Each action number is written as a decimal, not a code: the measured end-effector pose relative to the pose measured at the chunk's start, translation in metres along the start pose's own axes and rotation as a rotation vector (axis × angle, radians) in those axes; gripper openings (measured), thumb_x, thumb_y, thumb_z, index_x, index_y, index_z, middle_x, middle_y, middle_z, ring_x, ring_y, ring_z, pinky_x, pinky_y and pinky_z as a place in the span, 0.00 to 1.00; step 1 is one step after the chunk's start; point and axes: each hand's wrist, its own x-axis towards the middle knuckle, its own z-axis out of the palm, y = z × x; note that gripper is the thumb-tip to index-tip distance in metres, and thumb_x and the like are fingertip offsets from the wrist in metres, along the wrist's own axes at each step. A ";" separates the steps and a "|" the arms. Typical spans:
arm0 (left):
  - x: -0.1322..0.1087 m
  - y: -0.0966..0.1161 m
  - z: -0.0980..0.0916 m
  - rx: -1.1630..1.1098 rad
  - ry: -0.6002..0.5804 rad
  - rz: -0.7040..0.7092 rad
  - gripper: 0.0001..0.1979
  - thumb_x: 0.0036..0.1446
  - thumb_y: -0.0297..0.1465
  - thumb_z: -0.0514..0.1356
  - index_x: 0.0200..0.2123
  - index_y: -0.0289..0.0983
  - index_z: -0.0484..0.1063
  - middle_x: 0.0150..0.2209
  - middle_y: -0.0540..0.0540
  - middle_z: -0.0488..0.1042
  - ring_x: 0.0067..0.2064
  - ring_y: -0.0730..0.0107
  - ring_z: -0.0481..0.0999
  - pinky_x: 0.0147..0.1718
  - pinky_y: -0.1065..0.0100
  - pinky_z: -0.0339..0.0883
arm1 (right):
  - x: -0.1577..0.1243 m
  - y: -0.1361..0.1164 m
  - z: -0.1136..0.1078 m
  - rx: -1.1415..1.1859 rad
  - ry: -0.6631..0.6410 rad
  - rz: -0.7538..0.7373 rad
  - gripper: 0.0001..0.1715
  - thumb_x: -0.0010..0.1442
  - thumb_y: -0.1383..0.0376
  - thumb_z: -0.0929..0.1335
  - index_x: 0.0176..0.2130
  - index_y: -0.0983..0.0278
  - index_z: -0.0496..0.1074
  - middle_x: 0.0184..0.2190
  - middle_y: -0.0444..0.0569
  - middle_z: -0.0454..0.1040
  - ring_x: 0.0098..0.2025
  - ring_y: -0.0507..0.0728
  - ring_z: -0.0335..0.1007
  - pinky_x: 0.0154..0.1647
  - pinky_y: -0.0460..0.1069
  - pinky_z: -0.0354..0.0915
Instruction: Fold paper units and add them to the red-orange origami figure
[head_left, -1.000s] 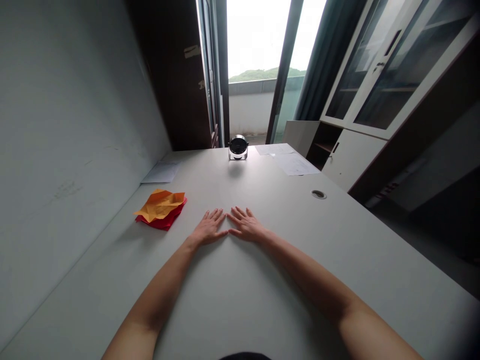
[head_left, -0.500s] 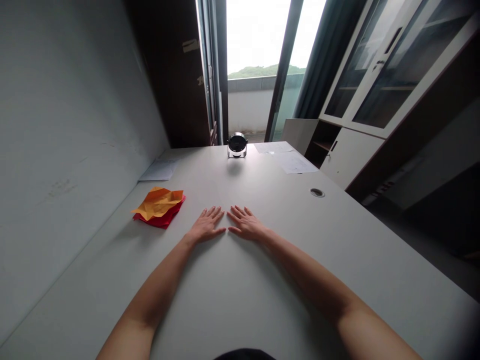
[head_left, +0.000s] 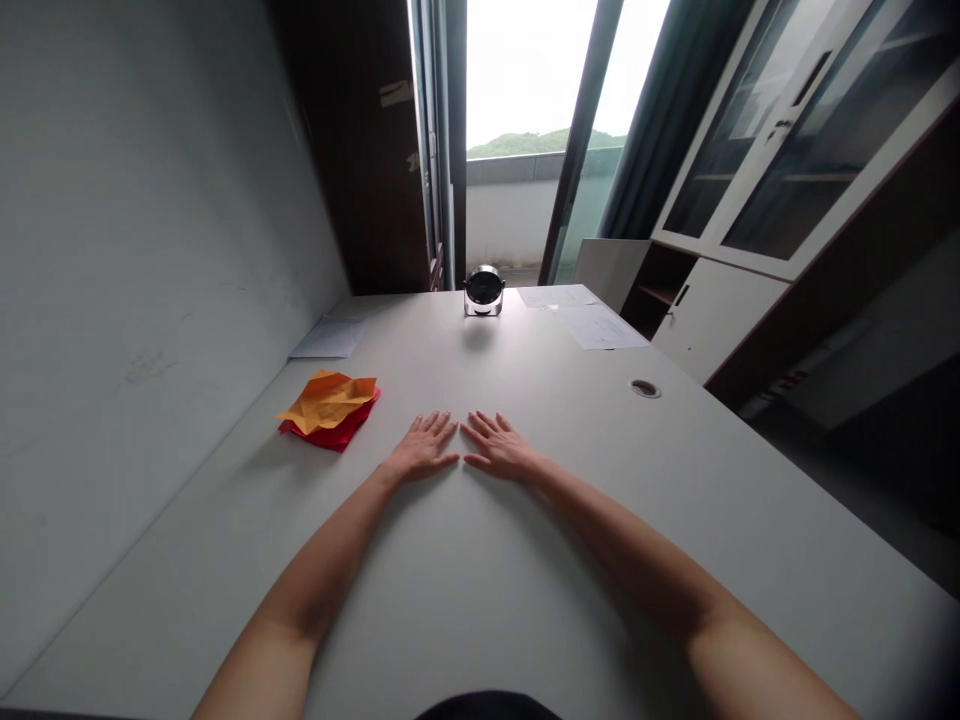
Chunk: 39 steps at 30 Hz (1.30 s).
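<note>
My left hand (head_left: 421,449) and my right hand (head_left: 499,449) lie flat, palms down, side by side on the grey table (head_left: 465,600), fingers stretched out and slightly spread. The two hands almost touch at the fingertips and hold nothing. To the left of my left hand, near the wall, lies a crumpled orange paper (head_left: 328,398) on top of a red paper (head_left: 330,432).
A small black round device (head_left: 483,291) stands at the table's far edge. White sheets (head_left: 596,327) lie at the far right and a sheet (head_left: 328,339) at the far left. A cable hole (head_left: 645,388) sits at the right. Cabinets stand to the right, a wall to the left.
Both hands stay flat in the same place on the table. The view has shifted slightly; nothing on the table has moved.
</note>
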 end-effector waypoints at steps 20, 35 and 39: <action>0.000 0.000 0.000 0.013 -0.005 -0.007 0.41 0.63 0.59 0.43 0.73 0.49 0.41 0.74 0.48 0.36 0.74 0.54 0.36 0.69 0.48 0.31 | 0.000 -0.001 0.001 -0.005 0.004 0.001 0.51 0.64 0.35 0.52 0.73 0.59 0.44 0.73 0.56 0.39 0.75 0.67 0.31 0.72 0.67 0.33; -0.002 0.004 -0.004 0.009 0.020 -0.024 0.40 0.63 0.59 0.45 0.72 0.49 0.45 0.74 0.47 0.40 0.74 0.54 0.39 0.69 0.49 0.33 | -0.001 -0.002 -0.002 -0.013 -0.006 0.005 0.49 0.65 0.36 0.54 0.73 0.57 0.43 0.73 0.54 0.38 0.75 0.68 0.32 0.72 0.66 0.33; -0.002 0.005 -0.005 -0.006 0.031 -0.017 0.40 0.63 0.59 0.45 0.72 0.49 0.45 0.74 0.47 0.41 0.74 0.54 0.39 0.69 0.49 0.34 | -0.001 -0.003 -0.002 -0.012 0.010 0.005 0.48 0.65 0.36 0.54 0.73 0.57 0.44 0.73 0.54 0.39 0.75 0.67 0.33 0.72 0.66 0.34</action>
